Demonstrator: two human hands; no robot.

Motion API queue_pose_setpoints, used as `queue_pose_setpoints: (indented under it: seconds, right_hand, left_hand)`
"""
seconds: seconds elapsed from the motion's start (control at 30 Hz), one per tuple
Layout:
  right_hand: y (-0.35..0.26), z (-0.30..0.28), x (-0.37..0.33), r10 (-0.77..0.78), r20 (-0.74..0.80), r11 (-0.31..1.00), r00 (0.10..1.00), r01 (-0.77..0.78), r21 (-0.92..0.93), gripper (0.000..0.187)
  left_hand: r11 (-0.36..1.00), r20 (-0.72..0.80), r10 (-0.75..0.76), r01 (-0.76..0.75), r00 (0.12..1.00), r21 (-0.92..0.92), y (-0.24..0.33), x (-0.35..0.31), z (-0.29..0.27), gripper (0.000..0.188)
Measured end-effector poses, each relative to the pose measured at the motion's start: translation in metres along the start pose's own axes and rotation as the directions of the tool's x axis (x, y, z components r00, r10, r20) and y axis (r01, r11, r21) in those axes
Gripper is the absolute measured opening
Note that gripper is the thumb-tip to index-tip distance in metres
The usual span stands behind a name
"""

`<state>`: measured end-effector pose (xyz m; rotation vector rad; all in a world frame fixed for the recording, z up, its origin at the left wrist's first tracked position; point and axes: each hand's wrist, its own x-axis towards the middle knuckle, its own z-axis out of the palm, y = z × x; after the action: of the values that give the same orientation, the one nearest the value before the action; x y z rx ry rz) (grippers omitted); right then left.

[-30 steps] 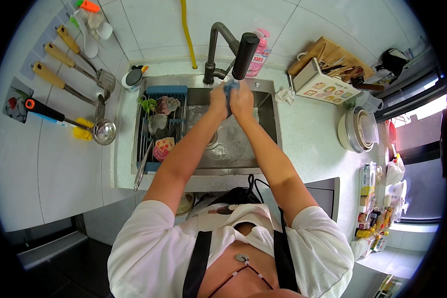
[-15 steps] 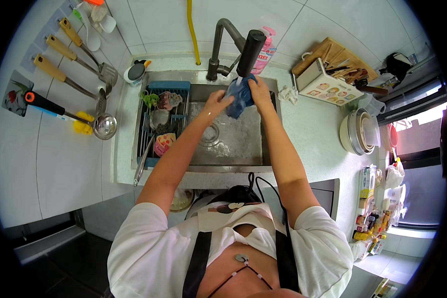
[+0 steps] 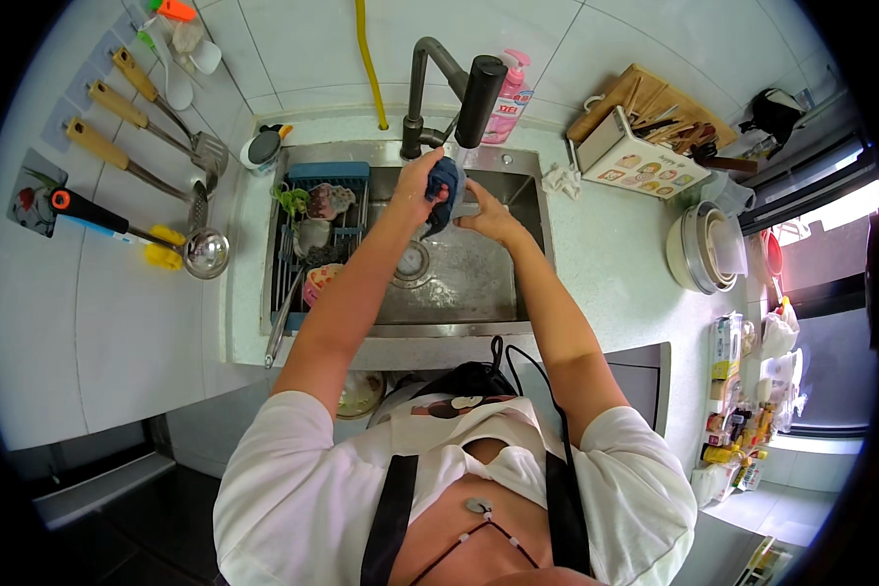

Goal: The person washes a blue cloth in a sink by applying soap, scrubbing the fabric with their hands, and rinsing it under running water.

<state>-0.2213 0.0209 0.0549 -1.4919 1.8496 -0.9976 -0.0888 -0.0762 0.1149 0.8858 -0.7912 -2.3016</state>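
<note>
Over the sink (image 3: 479, 293), my left hand (image 3: 420, 188) is closed around a bunched dark blue cloth (image 3: 445, 195), one end of which hangs down toward the basin. Just right of it my right hand (image 3: 493, 217) is held with thumb and fingers apart, nothing gripped in it. The dark grey faucet (image 3: 481, 103) points down above both hands, and water appears to run from it past the cloth. My left fingers are partly hidden behind the cloth.
A blue drying rack (image 3: 330, 174) with sponges and greens fills the sink's left side. Behind the faucet stands a pink soap bottle (image 3: 508, 103). A utensil box (image 3: 635, 156), a crumpled white cloth (image 3: 562, 181) and stacked bowls (image 3: 698, 249) are on the right counter. Ladles (image 3: 205, 252) hang left.
My right hand has let go of the blue cloth and opened, moving down and left. My left hand has bunched the cloth up and carried it slightly left.
</note>
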Motion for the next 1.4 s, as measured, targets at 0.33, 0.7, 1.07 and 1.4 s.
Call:
queue_pose_setpoints:
  seconds: [0.33,0.7,1.07,1.4]
  right_hand:
    - [-0.032,0.015,0.008,0.08,-0.044,0.997,0.996,-0.079,0.01,0.054]
    - [-0.051,-0.011,0.023,-0.009,-0.38,0.995,0.925,0.045,0.085,0.033]
    - [-0.066,-0.004,-0.007,-0.375,-0.481,0.924,0.793,0.278,-0.262,0.046]
    - [-0.073,0.007,0.006,-0.362,-0.604,0.927,0.71,0.209,-0.31,0.018]
  left_hand:
    - [0.948,0.163,-0.103,0.146,0.981,-0.284,0.015,-0.004,-0.022,0.025]
    - [0.974,-0.139,-0.228,0.225,0.964,-0.039,-0.058,0.014,-0.063,0.055]
    - [0.913,0.252,0.032,0.075,0.967,-0.402,-0.021,0.017,-0.01,0.039]
    - [0.944,0.057,0.028,-0.008,0.998,-0.33,-0.023,0.016,0.019,0.022]
